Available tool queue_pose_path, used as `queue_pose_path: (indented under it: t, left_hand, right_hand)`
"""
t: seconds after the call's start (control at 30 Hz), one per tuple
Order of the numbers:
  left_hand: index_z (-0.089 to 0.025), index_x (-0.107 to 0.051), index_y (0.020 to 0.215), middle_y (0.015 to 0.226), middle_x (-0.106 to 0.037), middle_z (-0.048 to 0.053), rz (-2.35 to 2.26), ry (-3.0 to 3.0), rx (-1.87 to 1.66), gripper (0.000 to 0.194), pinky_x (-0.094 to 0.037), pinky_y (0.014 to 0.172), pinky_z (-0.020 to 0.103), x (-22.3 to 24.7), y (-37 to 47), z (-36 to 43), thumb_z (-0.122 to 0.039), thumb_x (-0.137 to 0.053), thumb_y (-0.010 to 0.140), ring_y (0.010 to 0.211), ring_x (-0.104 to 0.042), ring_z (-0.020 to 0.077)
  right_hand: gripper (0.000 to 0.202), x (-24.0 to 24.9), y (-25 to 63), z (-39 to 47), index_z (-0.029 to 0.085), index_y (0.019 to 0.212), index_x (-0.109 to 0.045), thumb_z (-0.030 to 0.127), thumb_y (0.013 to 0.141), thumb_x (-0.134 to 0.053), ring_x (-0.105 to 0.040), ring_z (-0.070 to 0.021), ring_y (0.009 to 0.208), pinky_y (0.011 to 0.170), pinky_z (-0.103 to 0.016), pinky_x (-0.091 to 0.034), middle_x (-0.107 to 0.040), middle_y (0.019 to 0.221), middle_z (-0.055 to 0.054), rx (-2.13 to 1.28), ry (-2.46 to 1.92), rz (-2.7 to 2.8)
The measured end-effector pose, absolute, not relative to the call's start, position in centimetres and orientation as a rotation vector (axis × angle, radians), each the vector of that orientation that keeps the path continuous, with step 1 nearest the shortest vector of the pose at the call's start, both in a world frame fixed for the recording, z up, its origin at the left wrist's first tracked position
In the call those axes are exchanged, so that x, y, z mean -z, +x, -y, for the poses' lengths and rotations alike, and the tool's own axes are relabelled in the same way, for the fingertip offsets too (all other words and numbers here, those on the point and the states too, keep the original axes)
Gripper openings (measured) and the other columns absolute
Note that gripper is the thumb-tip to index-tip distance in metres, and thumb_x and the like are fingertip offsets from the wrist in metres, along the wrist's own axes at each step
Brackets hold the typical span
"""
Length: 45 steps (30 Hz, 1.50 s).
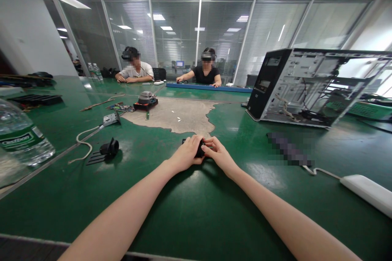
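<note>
A small black object (pixel 200 149) is held between my two hands just above the green table (pixel 196 212); its kind cannot be made out, as my fingers cover most of it. My left hand (pixel 186 155) wraps round it from the left and over its top. From the right, the thumb and fingers of my right hand (pixel 219 155) close on its side. Left of my hands lies a black plastic part (pixel 109 147) with a round end and long flat prongs. A metal bracket with a socket (pixel 110 119) and a pale cable (pixel 83 142) are behind it.
An opened computer case (pixel 269 85) stands at the right. Nearer are a white power strip (pixel 367 189) and a blurred dark item (pixel 288 149). A water bottle (pixel 21 138) stands at left. A round clear-and-black device (pixel 146 100) sits farther back. Two people (pixel 134 71) sit across the table.
</note>
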<state>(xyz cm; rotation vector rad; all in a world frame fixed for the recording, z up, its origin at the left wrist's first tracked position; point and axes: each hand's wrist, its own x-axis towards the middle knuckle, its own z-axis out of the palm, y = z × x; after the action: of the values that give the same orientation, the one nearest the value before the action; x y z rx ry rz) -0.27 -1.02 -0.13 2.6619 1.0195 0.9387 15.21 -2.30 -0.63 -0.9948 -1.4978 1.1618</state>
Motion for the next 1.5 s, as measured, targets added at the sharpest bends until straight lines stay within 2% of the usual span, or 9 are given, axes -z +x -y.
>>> queue_pose_path:
  t: [0.13,0.4,0.57,0.77,0.93,1.1,1.3,1.4,1.5]
  left_hand:
    - [-0.019,-0.031,0.112,0.106,-0.044,0.007,-1.029,2.698,-0.931,0.056,-0.037,0.083,0.037,0.3,-0.3,0.9,-0.019,-0.061,0.065,0.095,-0.044,0.0227]
    - [-0.019,-0.032,0.11,0.105,-0.045,0.007,-1.037,2.712,-0.928,0.052,-0.037,0.083,0.037,0.2,-0.2,1.0,-0.017,-0.059,0.066,0.093,-0.045,0.0217]
    - [-0.02,-0.031,0.111,0.106,-0.045,0.007,-1.031,2.681,-0.931,0.054,-0.038,0.082,0.038,0.2,-0.2,1.1,-0.018,-0.06,0.065,0.094,-0.045,0.0228]
    - [-0.02,-0.031,0.112,0.106,-0.045,0.007,-1.047,2.677,-0.896,0.056,-0.037,0.082,0.039,0.0,-0.2,1.2,-0.017,-0.06,0.064,0.094,-0.044,0.0233]
    - [-0.021,-0.032,0.111,0.107,-0.045,0.006,-1.048,2.657,-0.904,0.055,-0.037,0.081,0.038,0.1,-0.3,1.2,-0.017,-0.059,0.064,0.093,-0.045,0.0225]
    - [-0.02,-0.031,0.112,0.107,-0.044,0.007,-1.044,2.686,-0.918,0.056,-0.038,0.081,0.038,0.2,-0.3,1.1,-0.018,-0.061,0.064,0.093,-0.044,0.0227]
    - [-0.021,-0.032,0.111,0.107,-0.045,0.006,-1.046,2.665,-0.908,0.058,-0.037,0.082,0.038,0.1,-0.3,1.1,-0.017,-0.061,0.062,0.094,-0.044,0.0226]
    - [-0.021,-0.032,0.112,0.107,-0.045,0.006,-1.048,2.663,-0.9,0.058,-0.038,0.081,0.038,0.1,-0.3,1.2,-0.017,-0.061,0.062,0.093,-0.045,0.0227]
    - [-0.021,-0.032,0.112,0.107,-0.045,0.007,-1.047,2.67,-0.902,0.057,-0.038,0.08,0.038,0.0,-0.3,1.3,-0.018,-0.061,0.064,0.092,-0.045,0.0227]
  right_hand:
    - [0.03,0.7,15.2,2.1,0.02,0.093,-0.051,0.037,0.069,-0.058,-0.054,-0.0138,0.078,0.069,-0.029,-0.046,-0.055,0.09,-0.004,-1.187,-1.035,1.495]
    - [0.03,0.3,15.6,2.4,0.021,0.086,-0.049,0.032,0.063,-0.065,-0.055,-0.0132,0.077,0.072,-0.03,-0.044,-0.057,0.085,0.0,-1.22,-0.956,1.546]
    - [0.025,0.3,15.5,2.4,0.021,0.085,-0.05,0.037,0.068,-0.059,-0.055,-0.0122,0.074,0.07,-0.028,-0.045,-0.058,0.08,0.0,-1.284,-0.968,1.458]
    - [0.028,0.8,15.8,1.6,0.019,0.086,-0.053,0.037,0.067,-0.061,-0.055,-0.0128,0.075,0.07,-0.029,-0.045,-0.058,0.085,-0.003,-1.332,-1.028,1.428]
    - [0.033,0.1,16.3,2.1,0.022,0.087,-0.048,0.03,0.061,-0.067,-0.056,-0.0129,0.074,0.072,-0.031,-0.045,-0.058,0.081,0.001,-1.338,-0.946,1.537]
    - [0.024,-0.3,16.1,2.3,0.021,0.082,-0.049,0.036,0.067,-0.061,-0.056,-0.0123,0.072,0.068,-0.03,-0.046,-0.059,0.08,0.001,-1.34,-0.97,1.5]
    - [0.028,0.3,15.9,1.7,0.021,0.087,-0.053,0.036,0.065,-0.062,-0.055,-0.0128,0.075,0.067,-0.028,-0.046,-0.058,0.086,-0.001,-1.308,-1.025,1.469]
    - [0.027,0.2,16.2,1.7,0.02,0.086,-0.054,0.033,0.064,-0.063,-0.055,-0.0133,0.078,0.069,-0.029,-0.046,-0.057,0.09,-0.002,-1.324,-1.003,1.52]
    - [0.032,-0.1,16.5,2.0,0.022,0.087,-0.051,0.028,0.06,-0.067,-0.055,-0.013,0.078,0.071,-0.029,-0.045,-0.058,0.086,0.001,-1.318,-0.922,1.588]
